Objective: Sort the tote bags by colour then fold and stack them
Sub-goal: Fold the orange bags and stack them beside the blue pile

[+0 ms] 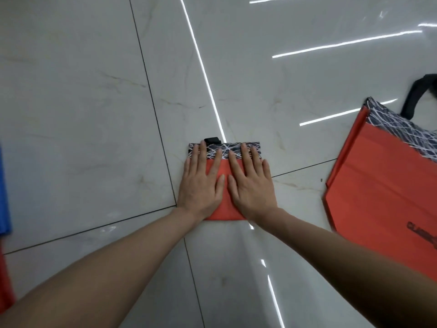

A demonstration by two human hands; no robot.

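Floor (71, 102) under me: glossy white marble-look tiles w/ faint grey-brown veining. Dark grout line (151, 100) runs approx. 11 to 6 o'clock. A cross joint (94, 228) runs 8 to 3 o'clock. I note a long bright light reflection (201, 60) from 12 o'clock to centre, and shorter streaks (345, 44) at 1–2 o'clock. Small dark speck (321, 180) on tile at 3 o'clock.

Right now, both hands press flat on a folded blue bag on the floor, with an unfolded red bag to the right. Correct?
No: the head view shows the folded bag under the left hand and right hand is red, not blue.
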